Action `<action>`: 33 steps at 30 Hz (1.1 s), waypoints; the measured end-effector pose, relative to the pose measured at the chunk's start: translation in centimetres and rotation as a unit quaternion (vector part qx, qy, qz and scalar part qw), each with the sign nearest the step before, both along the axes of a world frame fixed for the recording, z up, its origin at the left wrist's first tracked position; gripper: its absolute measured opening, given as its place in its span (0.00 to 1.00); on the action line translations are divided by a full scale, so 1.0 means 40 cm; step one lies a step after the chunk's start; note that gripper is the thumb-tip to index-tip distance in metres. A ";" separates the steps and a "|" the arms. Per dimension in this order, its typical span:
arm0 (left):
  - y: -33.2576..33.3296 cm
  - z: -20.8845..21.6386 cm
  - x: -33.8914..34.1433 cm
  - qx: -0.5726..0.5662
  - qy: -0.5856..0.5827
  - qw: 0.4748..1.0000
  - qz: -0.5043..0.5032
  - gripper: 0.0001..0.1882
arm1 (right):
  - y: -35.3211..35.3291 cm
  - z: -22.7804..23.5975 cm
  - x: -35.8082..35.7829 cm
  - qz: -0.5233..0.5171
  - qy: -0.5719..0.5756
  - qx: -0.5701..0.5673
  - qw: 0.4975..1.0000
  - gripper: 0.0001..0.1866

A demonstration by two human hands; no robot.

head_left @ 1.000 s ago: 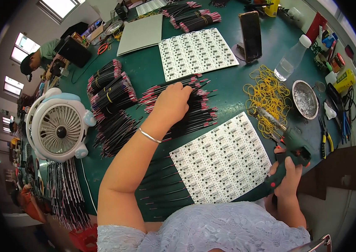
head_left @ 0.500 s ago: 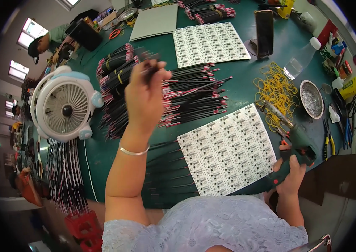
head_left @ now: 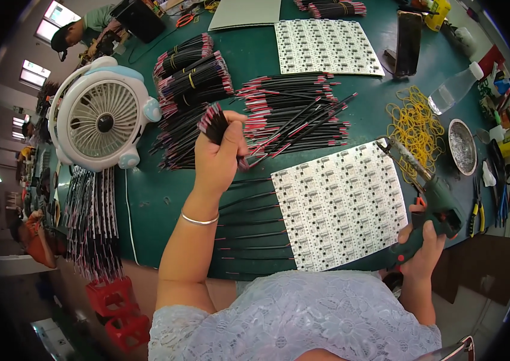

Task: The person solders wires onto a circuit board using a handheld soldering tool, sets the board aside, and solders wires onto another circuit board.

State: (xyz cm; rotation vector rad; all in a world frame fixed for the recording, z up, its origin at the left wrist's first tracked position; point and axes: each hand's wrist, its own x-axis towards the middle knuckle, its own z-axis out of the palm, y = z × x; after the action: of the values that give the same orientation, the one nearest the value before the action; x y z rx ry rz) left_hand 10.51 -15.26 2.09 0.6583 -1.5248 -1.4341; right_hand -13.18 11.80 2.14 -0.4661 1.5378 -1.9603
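Note:
My left hand [head_left: 214, 161] is closed around a bunch of short black wires [head_left: 213, 125] with red and white ends, held above the table at the near-left side of a spread of loose black wires [head_left: 300, 108]. My right hand [head_left: 421, 256] grips a green soldering gun [head_left: 444, 209], its metal tip [head_left: 385, 144] at the far right corner of a white circuit board panel [head_left: 339, 207]. Several black wires [head_left: 255, 233] stick out in a row from the panel's left edge. Rows of small dark parts cover the panel.
A white fan [head_left: 101, 120] stands left, beside tied wire bundles [head_left: 188, 78]. Another white panel [head_left: 327, 48] lies farther back. To the right are yellow rubber bands [head_left: 414, 129], a metal dish [head_left: 462, 147], a clear bottle [head_left: 454, 90], pliers [head_left: 477, 210] and an upright phone [head_left: 408, 45].
My left hand has come nearer over the table and its blur is gone, showing the wire bunch clearly. The view has shifted slightly. My right hand still holds the soldering gun by the panel.

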 end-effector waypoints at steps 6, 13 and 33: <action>-0.002 0.114 0.030 -0.056 -0.237 0.967 0.069 0.07 | 0.005 -0.012 -0.007 -0.010 -0.007 -0.008 1.000 0.22; -0.006 0.031 0.142 -0.109 -0.508 0.854 -0.020 0.14 | -0.009 -0.013 -0.012 0.010 -0.004 -0.013 1.000 0.21; 0.078 -0.011 0.317 -0.033 0.060 0.977 0.200 0.10 | -0.003 -0.006 0.005 0.036 0.017 -0.014 0.999 0.21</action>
State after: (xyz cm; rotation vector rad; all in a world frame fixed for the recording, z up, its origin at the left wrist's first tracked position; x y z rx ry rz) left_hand 23.20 -12.12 1.65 0.7733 -1.2556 -1.0927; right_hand -12.97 11.68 1.91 -0.5608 1.4945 -1.9308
